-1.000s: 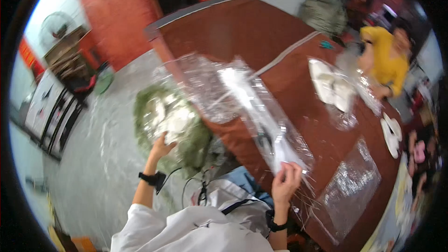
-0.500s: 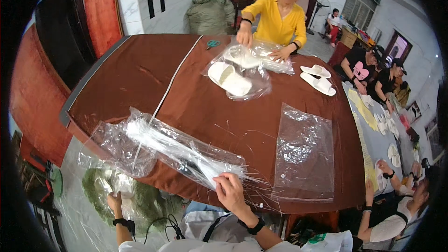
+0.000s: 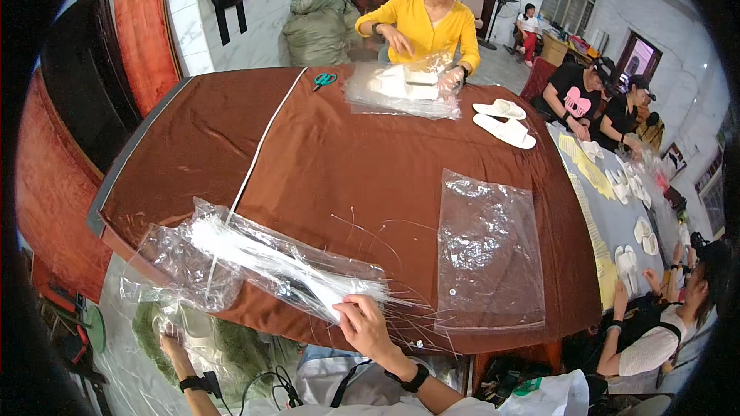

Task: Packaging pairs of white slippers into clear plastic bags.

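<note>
A bundle of thin white plastic strands (image 3: 254, 256) lies in a clear plastic bag along the near edge of the brown-covered table. My right hand (image 3: 368, 333) pinches strands at the bundle's near right end, where loose ones fan out. Down at the left, below the table edge, my left hand (image 3: 171, 345) has its fingers apart over a clear plastic package (image 3: 199, 335) in an open green sack (image 3: 146, 325). To the right of the bundle a flat clear plastic bag (image 3: 489, 254) lies on the table.
Across the table a person in yellow (image 3: 424, 21) handles bagged white slippers (image 3: 401, 81). Teal scissors (image 3: 325, 82) and a loose pair of white slippers (image 3: 505, 129) lie at the far side. People work at a grey table (image 3: 597, 192) on the right.
The person across has drawn the bagged slippers closer. My left hand's fingers have loosened over the package in the sack. My right hand keeps its pinch on the strands. The view has shifted.
</note>
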Available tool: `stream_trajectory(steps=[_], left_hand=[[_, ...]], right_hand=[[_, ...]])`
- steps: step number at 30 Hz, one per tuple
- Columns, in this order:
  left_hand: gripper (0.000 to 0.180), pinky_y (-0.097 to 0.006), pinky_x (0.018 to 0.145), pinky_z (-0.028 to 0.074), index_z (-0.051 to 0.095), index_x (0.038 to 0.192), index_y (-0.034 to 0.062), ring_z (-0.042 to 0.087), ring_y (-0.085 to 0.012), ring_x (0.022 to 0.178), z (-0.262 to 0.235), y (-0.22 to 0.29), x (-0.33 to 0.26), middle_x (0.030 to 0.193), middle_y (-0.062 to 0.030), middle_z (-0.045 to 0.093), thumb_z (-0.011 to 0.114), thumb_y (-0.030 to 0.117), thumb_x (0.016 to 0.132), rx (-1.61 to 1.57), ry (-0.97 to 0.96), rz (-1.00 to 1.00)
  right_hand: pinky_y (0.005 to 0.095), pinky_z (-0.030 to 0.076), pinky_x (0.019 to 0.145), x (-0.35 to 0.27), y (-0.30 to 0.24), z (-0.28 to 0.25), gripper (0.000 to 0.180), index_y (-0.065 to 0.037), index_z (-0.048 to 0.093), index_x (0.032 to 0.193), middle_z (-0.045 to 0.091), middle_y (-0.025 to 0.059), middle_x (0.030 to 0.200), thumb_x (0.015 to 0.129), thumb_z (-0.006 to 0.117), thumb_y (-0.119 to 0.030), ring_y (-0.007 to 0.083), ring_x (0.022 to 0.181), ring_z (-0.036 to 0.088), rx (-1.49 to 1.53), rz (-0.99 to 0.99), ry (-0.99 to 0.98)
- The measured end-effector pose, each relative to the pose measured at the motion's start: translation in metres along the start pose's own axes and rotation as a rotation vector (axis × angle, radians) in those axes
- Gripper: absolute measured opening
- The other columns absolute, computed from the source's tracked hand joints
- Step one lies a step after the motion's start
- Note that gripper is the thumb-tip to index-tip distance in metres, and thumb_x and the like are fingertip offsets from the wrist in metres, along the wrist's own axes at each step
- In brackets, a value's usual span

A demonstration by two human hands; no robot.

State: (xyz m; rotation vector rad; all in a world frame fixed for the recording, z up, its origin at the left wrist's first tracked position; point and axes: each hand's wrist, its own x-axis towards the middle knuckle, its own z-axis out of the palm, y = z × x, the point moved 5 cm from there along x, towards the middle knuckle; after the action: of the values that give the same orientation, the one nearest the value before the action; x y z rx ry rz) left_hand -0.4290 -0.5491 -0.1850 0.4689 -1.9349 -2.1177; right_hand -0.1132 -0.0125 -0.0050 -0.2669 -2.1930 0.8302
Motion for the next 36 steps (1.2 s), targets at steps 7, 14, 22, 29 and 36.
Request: stream_trajectory(steps=[7, 14, 22, 29, 36], left_hand=[[0.035, -0.033, 0.087, 0.05, 0.054, 0.121, 0.0007, 0.061, -0.0204, 0.106, -0.007, 0.093, -0.016, 0.121, -0.0105, 0.062, 0.061, 0.016, 0.091, 0.144, -0.17, 0.403], [0.036, -0.034, 0.088, 0.05, 0.053, 0.122, 0.0, 0.06, -0.0208, 0.108, -0.142, 0.207, 0.084, 0.123, -0.0105, 0.061, 0.061, 0.015, 0.09, 0.177, -0.324, 0.617], [0.036, -0.037, 0.09, 0.05, 0.053, 0.123, -0.0002, 0.06, -0.022, 0.108, 0.085, 0.294, -0.042, 0.123, -0.0111, 0.061, 0.058, 0.017, 0.092, 0.1, -0.63, 0.729], [0.036, -0.038, 0.092, 0.05, 0.054, 0.124, -0.0004, 0.06, -0.023, 0.109, 0.47, 0.422, -0.308, 0.123, -0.0116, 0.061, 0.055, 0.019, 0.093, 0.041, -1.002, 0.838], [0.041, -0.048, 0.096, 0.049, 0.061, 0.116, -0.0006, 0.061, -0.0343, 0.106, 0.638, 0.259, -0.244, 0.12, -0.0171, 0.063, 0.039, 0.029, 0.098, -0.651, -0.959, -0.397]], right_hand=[[0.0408, 0.049, 0.08, -0.001, 0.001, 0.002, 0.021, -0.008, 0.064, 0.102, 0.057, 0.0118, 0.103, 0.082, 0.067, -0.002, 0.0314, 0.094, 0.059, 0.027, -0.006, -0.003], [0.0423, 0.049, 0.082, -0.004, 0.002, 0.002, 0.025, -0.006, 0.062, 0.105, 0.056, 0.0138, 0.104, 0.081, 0.067, 0.0, 0.0334, 0.095, 0.058, 0.145, -0.001, -0.023], [0.0405, 0.049, 0.076, -0.002, 0.002, 0.002, 0.022, -0.006, 0.066, 0.101, 0.057, 0.0141, 0.102, 0.081, 0.066, 0.002, 0.0337, 0.09, 0.058, 0.124, -0.017, 0.062], [0.0419, 0.05, 0.077, -0.001, -0.002, -0.031, 0.026, -0.005, 0.066, 0.103, 0.059, 0.0158, 0.102, 0.08, 0.066, 0.004, 0.0349, 0.092, 0.059, 0.119, 0.039, 0.179], [0.0409, 0.049, 0.078, -0.013, 0.007, -0.045, 0.025, -0.003, 0.064, 0.101, 0.057, 0.0165, 0.099, 0.078, 0.066, 0.007, 0.0345, 0.091, 0.058, 0.02, 0.025, 0.238]])
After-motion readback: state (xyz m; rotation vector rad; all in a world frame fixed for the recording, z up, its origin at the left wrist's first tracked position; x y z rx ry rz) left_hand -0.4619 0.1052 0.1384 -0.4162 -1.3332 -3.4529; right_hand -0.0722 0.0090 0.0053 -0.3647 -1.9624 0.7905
